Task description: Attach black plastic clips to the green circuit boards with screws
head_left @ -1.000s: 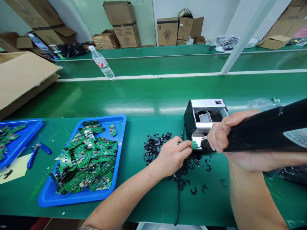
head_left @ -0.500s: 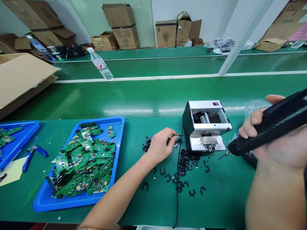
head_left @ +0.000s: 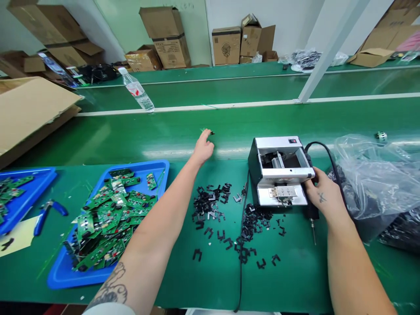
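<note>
My left hand (head_left: 204,148) reaches over the green channel behind the work surface, its fingers closed around a small dark part (head_left: 211,133). My right hand (head_left: 320,192) is at the right side of the silver-and-black machine (head_left: 284,175), where it holds a black electric screwdriver (head_left: 312,212) upright with the bit pointing down. Black clips (head_left: 207,202) lie scattered in front of and left of the machine. A thin metal tool (head_left: 243,192) rests near the black cable (head_left: 241,262). Green circuit boards (head_left: 121,214) fill a blue tray (head_left: 164,175).
Blue-handled cutters (head_left: 41,221) lie between the tray and a second blue tray (head_left: 49,175). A water bottle (head_left: 138,92) stands behind. Plastic bags (head_left: 377,175) sit at the right. A small round part (head_left: 381,136) lies in the channel, and a cardboard box (head_left: 36,113) is at the left.
My left hand has moved from beside the machine up and away over the channel. My right hand has brought the screwdriver down from the raised right side to the machine, turning it upright.
</note>
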The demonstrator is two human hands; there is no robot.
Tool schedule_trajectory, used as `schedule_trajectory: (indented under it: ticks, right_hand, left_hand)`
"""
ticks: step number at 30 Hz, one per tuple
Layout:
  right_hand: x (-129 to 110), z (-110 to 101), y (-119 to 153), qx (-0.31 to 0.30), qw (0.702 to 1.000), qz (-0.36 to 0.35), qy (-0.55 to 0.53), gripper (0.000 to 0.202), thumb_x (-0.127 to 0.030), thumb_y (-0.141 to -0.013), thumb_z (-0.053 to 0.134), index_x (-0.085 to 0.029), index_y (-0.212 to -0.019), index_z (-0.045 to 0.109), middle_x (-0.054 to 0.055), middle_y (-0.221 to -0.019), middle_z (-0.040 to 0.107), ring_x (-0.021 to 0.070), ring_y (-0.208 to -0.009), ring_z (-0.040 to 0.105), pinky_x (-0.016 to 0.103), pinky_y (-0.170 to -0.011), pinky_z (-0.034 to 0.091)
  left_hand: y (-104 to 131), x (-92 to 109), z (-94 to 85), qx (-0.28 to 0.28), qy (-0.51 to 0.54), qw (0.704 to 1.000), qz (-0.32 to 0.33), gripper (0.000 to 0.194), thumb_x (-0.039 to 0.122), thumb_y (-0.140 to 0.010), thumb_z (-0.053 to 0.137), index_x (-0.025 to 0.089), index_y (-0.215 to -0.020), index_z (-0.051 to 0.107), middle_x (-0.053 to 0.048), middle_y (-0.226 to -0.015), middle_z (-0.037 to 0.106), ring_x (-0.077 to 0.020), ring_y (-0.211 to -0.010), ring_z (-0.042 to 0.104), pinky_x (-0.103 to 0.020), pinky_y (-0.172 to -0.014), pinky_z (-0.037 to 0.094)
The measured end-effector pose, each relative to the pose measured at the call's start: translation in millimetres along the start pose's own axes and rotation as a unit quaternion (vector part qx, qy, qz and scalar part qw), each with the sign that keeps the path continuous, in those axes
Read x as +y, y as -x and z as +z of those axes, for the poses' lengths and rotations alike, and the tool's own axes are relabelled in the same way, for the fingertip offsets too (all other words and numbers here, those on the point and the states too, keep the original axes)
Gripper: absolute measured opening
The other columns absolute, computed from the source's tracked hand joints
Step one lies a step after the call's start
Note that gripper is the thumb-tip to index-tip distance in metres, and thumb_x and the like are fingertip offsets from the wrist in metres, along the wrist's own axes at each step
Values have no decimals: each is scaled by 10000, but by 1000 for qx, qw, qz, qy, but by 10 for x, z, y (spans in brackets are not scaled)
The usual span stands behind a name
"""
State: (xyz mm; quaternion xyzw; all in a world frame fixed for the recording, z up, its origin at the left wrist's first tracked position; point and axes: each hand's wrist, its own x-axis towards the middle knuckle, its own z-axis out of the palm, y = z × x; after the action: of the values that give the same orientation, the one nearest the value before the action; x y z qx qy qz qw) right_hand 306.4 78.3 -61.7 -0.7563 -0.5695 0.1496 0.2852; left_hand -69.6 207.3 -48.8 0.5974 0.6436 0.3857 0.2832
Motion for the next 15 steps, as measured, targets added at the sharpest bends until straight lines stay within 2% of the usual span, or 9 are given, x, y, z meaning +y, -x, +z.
schedule_trajectory:
  ticks: [2, 3, 6, 8, 11, 13, 14, 15]
  right_hand:
    - [1, -20, 24, -13, 998, -24, 58, 418, -402, -872, 512, -121, -1148, 653, 197, -952, 708, 360, -922, 678, 516, -841, 526]
    - [-4, -38, 43, -17, 996, -35, 77, 417, -398, -885, 496, -110, -1132, 670, 214, -972, 712, 374, -936, 677, 530, -844, 522]
    - [-72, -129, 131, -8, 990, -78, 115, 435, -379, -923, 458, -91, -1162, 678, 249, -1163, 694, 405, -1049, 661, 558, -898, 509]
    - [-186, -227, 219, 26, 987, -104, 121, 440, -358, -944, 447, -92, -1221, 661, 236, -1310, 648, 403, -1173, 621, 550, -985, 482]
    - [-458, -408, 411, 97, 980, -137, 103, 384, -330, -984, 435, -153, -1245, 656, 167, -1329, 658, 337, -1194, 629, 474, -1018, 482]
    - [-653, -512, 574, 125, 972, -184, 70, 285, -333, -987, 487, -205, -1141, 691, 105, -1225, 710, 273, -1017, 699, 400, -908, 530]
    - [-739, -546, 661, 131, 967, -214, 55, 234, -339, -978, 523, -213, -1068, 698, 84, -1181, 720, 244, -919, 711, 374, -841, 540]
    - [-813, -562, 747, 125, 962, -238, 44, 192, -335, -971, 551, -216, -1019, 694, 71, -1156, 721, 223, -873, 708, 357, -806, 539]
  left_hand:
    - [22, -32, -85, -6, -32, 999, 22, 739, 2, -783, 453, 111, -1513, 414, -136, -1665, 244, -239, -1534, 273, -362, -1226, 329]
    - [65, -50, -140, -8, -51, 998, 30, 750, 9, -779, 461, 119, -1519, 411, -126, -1673, 224, -238, -1544, 243, -371, -1247, 290]
    - [288, -91, -383, -2, -118, 992, 36, 703, 43, -791, 478, 86, -1492, 443, -149, -1641, 304, -237, -1536, 261, -386, -1282, 194]
    - [494, -110, -634, 7, -164, 986, 26, 631, 85, -813, 486, 90, -1444, 502, -163, -1579, 412, -271, -1500, 333, -435, -1279, 198]
    - [860, -153, -1115, 27, -246, 969, -19, 547, 159, -835, 510, 94, -1376, 562, -219, -1507, 474, -417, -1442, 374, -636, -1214, 201]
    - [1115, -213, -1434, 4, -432, 894, -119, 523, 239, -891, 470, 121, -1397, 534, -237, -1495, 469, -478, -1379, 419, -737, -1099, 280]
    - [1237, -254, -1571, -19, -485, 857, -175, 529, 290, -923, 439, 106, -1414, 507, -259, -1491, 457, -497, -1357, 428, -757, -1049, 314]
    - [1350, -303, -1685, -27, -493, 845, -204, 537, 332, -938, 429, 77, -1403, 510, -287, -1471, 464, -526, -1330, 438, -784, -999, 330]
